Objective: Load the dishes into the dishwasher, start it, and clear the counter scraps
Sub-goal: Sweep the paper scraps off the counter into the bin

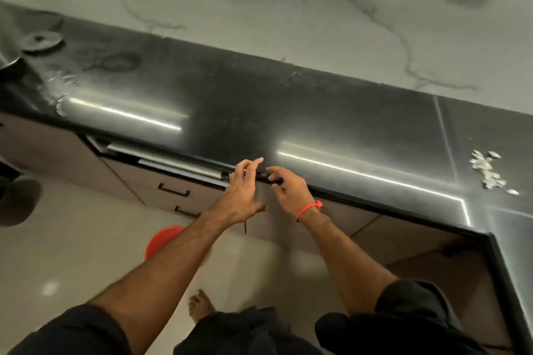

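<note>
The dishwasher door [178, 166] sits under the black counter [259, 112], slightly ajar, with its silver top strip showing. Both hands are at the right end of that strip, just below the counter's front edge. My left hand [242, 190] has relaxed, spread fingers, and its fingertips touch the counter edge. My right hand [288, 187], with a red thread on the wrist, bends its fingers onto the dark top edge of the door; it holds nothing that I can see. White scraps [487, 170] lie on the counter at the right, and a smaller white patch of scraps [62, 106] lies at the left front edge.
A round dark lid [43, 42] lies at the counter's far left. Drawers with black handles [173, 190] are to the left of my hands. A red bucket [164, 239] stands on the tiled floor beneath my left forearm. My bare foot [199, 305] is on the floor below. The counter turns a corner at the right.
</note>
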`<act>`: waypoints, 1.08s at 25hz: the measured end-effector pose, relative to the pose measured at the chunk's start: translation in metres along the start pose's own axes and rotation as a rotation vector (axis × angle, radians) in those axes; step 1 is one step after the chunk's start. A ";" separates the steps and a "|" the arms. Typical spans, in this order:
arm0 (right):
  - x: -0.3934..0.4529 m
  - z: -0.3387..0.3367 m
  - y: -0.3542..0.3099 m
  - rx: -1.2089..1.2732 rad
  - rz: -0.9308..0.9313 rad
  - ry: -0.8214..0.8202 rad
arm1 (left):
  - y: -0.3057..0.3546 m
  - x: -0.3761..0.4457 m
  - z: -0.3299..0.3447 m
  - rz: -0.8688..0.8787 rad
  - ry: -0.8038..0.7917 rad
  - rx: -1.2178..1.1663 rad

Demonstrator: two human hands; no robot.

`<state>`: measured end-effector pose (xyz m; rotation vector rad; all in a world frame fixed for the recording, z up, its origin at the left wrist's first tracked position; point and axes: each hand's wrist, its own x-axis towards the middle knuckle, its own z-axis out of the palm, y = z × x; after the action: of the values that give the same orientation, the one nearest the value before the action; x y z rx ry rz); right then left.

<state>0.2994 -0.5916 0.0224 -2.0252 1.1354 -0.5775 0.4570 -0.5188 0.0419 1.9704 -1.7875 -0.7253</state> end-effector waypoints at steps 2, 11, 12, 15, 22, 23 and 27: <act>-0.019 -0.049 0.023 -0.003 0.029 0.107 | 0.049 0.019 0.018 0.109 -0.028 0.029; -0.101 -0.197 0.122 0.028 0.260 0.577 | 0.212 0.082 0.109 0.457 -0.183 0.020; -0.107 -0.207 0.132 0.029 0.287 0.616 | 0.223 0.091 0.119 0.490 -0.208 0.020; -0.118 -0.238 0.160 -0.018 0.368 0.682 | 0.255 0.126 0.144 0.569 -0.292 0.000; -0.117 -0.337 0.219 -0.123 0.624 0.947 | 0.336 0.224 0.181 0.694 -0.464 0.017; -0.117 -0.344 0.226 -0.125 0.677 0.960 | 0.341 0.237 0.187 0.710 -0.486 0.037; -0.117 -0.359 0.265 -0.080 0.882 0.830 | 0.354 0.280 0.217 0.715 -0.583 0.102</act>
<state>-0.1437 -0.7170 0.0403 -1.0953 2.3596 -0.9084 0.0604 -0.8248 0.0479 1.0517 -2.6769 -1.0099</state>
